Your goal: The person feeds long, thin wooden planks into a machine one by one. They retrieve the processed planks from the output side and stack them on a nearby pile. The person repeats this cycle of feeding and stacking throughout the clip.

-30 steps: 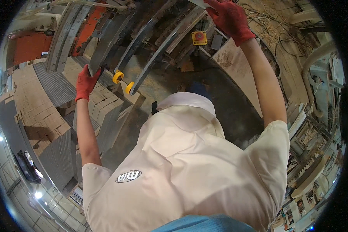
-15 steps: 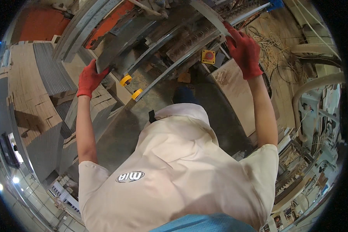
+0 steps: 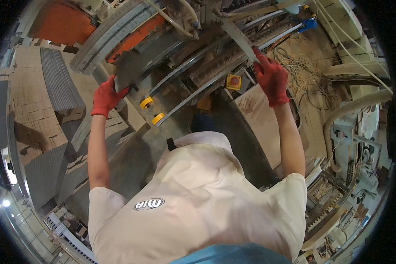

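Note:
Both my hands wear red gloves and reach forward over the machine. My left hand [image 3: 105, 98] is closed, thumb and fingers pinching the near end of a dark grey board [image 3: 128, 66], which is smeared by motion. My right hand [image 3: 271, 81] grips the near end of a narrow lighter grey strip [image 3: 240, 38] that slants away to the upper left. Whether the board and strip are one piece, I cannot tell. Between my hands run two metal rails [image 3: 193, 97] with yellow rollers [image 3: 157, 119] at their near ends.
Tall stacks of cut boards [image 3: 35, 92] stand at the left. A yellow box with a red button [image 3: 233, 82] sits near my right hand, above a dusty brown panel [image 3: 257, 114]. Tangled strips [image 3: 299, 66] lie at the right, near thick hoses [image 3: 352, 103].
Both gloves sit slightly lower in view, the right one also further left. The grey strip has shifted down with my right hand; my view has moved a little too. Both grips remain.

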